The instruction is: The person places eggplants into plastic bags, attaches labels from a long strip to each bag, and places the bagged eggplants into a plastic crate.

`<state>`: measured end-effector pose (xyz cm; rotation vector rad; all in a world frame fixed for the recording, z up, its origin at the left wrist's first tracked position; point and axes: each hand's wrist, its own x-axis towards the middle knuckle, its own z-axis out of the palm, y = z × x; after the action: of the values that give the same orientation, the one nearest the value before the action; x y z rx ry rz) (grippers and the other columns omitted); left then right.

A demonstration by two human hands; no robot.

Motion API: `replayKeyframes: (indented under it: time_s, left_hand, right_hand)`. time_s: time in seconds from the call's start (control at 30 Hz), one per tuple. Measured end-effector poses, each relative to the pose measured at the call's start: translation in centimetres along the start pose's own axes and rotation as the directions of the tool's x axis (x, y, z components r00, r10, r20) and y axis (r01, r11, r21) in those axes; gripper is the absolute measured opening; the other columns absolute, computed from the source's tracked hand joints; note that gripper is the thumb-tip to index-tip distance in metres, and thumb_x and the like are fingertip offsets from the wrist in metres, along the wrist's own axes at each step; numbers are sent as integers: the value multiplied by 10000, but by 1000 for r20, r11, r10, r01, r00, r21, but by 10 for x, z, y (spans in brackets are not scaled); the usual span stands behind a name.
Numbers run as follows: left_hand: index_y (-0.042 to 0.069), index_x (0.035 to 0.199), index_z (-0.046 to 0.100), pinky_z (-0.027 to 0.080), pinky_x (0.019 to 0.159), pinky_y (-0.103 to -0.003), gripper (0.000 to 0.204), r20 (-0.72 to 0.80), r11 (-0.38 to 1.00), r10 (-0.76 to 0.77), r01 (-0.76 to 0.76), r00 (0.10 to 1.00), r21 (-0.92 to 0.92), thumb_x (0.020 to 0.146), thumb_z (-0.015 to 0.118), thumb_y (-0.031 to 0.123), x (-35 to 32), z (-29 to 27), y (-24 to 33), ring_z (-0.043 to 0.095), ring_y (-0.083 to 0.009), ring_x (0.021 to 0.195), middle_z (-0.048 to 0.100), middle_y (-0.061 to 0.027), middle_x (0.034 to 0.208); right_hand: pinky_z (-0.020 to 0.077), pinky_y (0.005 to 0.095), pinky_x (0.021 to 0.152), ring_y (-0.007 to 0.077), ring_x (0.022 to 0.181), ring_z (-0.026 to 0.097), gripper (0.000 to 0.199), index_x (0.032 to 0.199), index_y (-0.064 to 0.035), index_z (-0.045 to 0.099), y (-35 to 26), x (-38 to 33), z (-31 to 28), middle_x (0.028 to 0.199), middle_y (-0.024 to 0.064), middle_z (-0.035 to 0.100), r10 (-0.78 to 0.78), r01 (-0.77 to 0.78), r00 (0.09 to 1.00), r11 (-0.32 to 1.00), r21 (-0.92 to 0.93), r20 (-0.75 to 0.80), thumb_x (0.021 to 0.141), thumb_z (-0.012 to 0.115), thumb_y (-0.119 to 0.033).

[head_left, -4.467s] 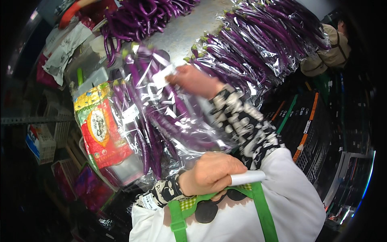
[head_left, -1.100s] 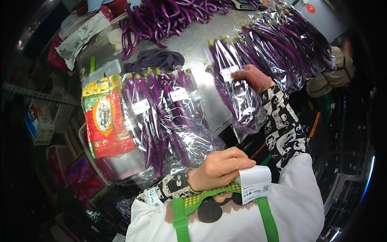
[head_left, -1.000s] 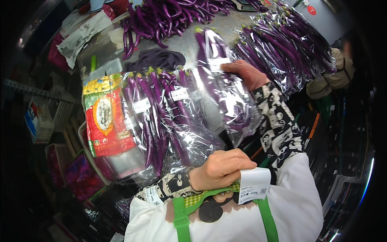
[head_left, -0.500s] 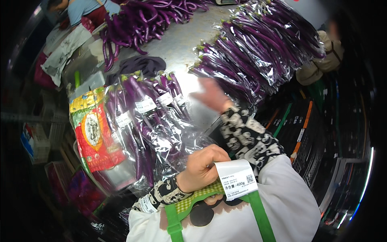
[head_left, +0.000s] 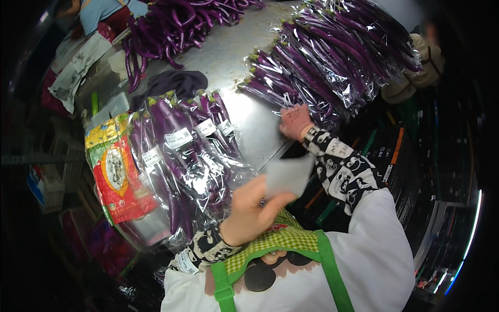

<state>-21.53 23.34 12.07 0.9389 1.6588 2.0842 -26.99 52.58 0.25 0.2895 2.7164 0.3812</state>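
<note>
My left hand [head_left: 254, 208], low in the middle, pinches a white paper label [head_left: 289, 176]; the label is smeared by motion and its print cannot be read. Further up and to the right, my right hand [head_left: 295, 121] is closed at the near end of a clear bag of eggplants [head_left: 275, 93], at the left edge of a long row. Its fingertips are partly hidden against the plastic. Left of my hands lie several bagged eggplants [head_left: 174, 161] with white labels stuck on them.
Loose eggplants [head_left: 182, 26] are heaped at the far end of the metal table [head_left: 228, 57]. A dark cloth [head_left: 174, 83] and a red and yellow printed bag [head_left: 117, 171] lie left. Dark crates [head_left: 384, 161] stand at the right. Another person [head_left: 106, 15] is at the far left.
My right hand has come down from its reach and now grips the bag's near end. My left hand has lifted and turned, carrying the label up and away from my chest.
</note>
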Motion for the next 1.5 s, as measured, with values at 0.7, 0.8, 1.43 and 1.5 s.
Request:
replayKeyframes:
  time_s: [0.7,0.8,1.43,1.5]
  left_hand:
    - [13,842,639,446,543,-319,146,71,992,116,-119,991,38,798,774,46,-14,17,-28,587,-242,640,610,-89,801]
    - [19,855,645,456,556,-316,131,79,987,143,-148,987,65,802,765,34,-18,22,-32,599,-239,659,613,-91,809]
    - [12,863,654,445,546,-317,115,194,985,164,-170,967,15,831,756,51,-20,46,-35,588,-221,641,609,-97,794]
    - [13,855,651,444,544,-317,114,202,985,167,-173,965,11,832,756,53,-20,47,-40,590,-221,642,607,-96,793]
  right_hand:
    - [414,382,644,179,853,612,283,1156,-53,625,-1,28,47,958,24,617,-92,11,987,861,-508,-134,900,525,-123]
    - [437,392,607,194,868,663,157,981,-70,680,-2,50,42,951,47,651,-116,55,984,919,-391,-133,879,563,-98]
    - [515,462,855,310,1004,685,317,999,-35,684,47,15,-19,1050,137,707,20,-21,1000,994,110,15,850,610,-306]
    - [521,424,873,328,1013,677,362,1060,-15,639,38,1,-54,1070,186,694,22,-6,998,972,235,-66,859,585,-311]
